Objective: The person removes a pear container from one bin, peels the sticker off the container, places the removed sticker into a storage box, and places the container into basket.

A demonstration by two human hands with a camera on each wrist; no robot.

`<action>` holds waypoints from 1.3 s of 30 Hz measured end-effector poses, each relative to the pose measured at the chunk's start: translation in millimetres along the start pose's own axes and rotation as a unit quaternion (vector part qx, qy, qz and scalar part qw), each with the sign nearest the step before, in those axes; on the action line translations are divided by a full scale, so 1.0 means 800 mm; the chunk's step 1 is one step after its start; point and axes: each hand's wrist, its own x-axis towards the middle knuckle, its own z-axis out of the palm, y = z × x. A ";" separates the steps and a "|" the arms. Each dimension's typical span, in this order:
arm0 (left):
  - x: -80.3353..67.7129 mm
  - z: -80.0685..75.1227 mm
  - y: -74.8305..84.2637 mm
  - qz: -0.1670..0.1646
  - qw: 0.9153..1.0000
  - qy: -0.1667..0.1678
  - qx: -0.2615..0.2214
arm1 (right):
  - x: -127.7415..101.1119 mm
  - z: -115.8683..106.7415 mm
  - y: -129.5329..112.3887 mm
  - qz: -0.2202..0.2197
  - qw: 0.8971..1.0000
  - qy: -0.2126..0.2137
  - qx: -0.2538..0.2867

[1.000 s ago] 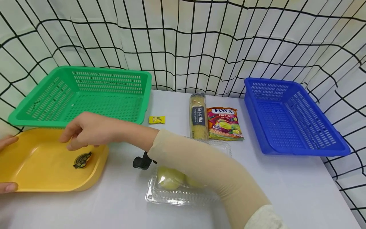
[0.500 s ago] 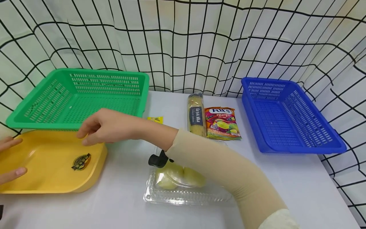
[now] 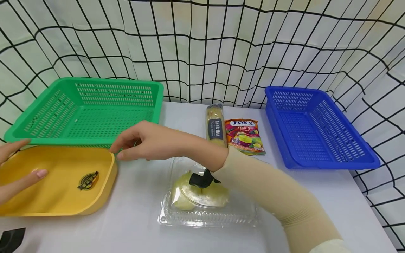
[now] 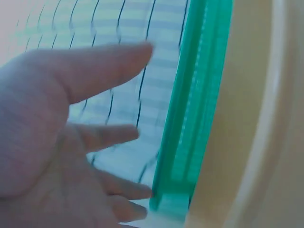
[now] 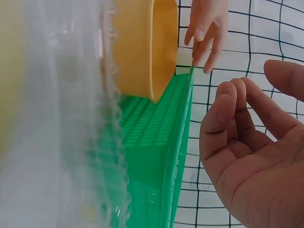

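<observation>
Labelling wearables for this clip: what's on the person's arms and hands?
Right arm wears a snug beige sleeve, with a cream knit cuff at the lower frame edge. A black wrist camera is mounted under the right wrist. Both hands are bare: right hand, left hand. The left thumbnail looks pale pink.

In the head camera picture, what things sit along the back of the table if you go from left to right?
Green basket → long wrapped snack roll → Fox's fruit candy bag → blue basket.
</observation>
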 end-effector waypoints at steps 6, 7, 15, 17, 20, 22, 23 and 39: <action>-0.001 -0.010 0.061 0.047 0.998 0.018 -0.037 | -0.031 -0.011 0.008 0.007 1.000 0.018 0.011; -0.002 -0.013 0.071 0.056 0.997 0.016 -0.050 | -0.037 -0.013 0.010 0.006 1.000 0.022 0.011; -0.008 -0.022 0.127 0.129 0.978 -0.011 -0.163 | -0.094 -0.029 0.020 -0.004 0.998 0.061 0.005; -0.009 -0.024 0.136 0.137 0.974 -0.008 -0.178 | -0.110 -0.032 0.023 0.000 0.997 0.074 0.006; -0.011 -0.025 0.150 0.152 0.968 -0.006 -0.198 | -0.134 -0.037 0.028 0.018 0.995 0.096 0.006; -0.012 -0.024 0.160 0.171 0.965 -0.005 -0.198 | -0.151 -0.039 0.032 0.032 0.993 0.117 0.004; -0.012 -0.023 0.165 0.183 0.963 -0.007 -0.196 | -0.160 -0.040 0.035 0.036 0.991 0.129 -0.001; -0.017 0.024 0.258 0.271 0.912 -0.201 -0.231 | -0.306 -0.017 0.068 0.106 0.941 0.312 -0.082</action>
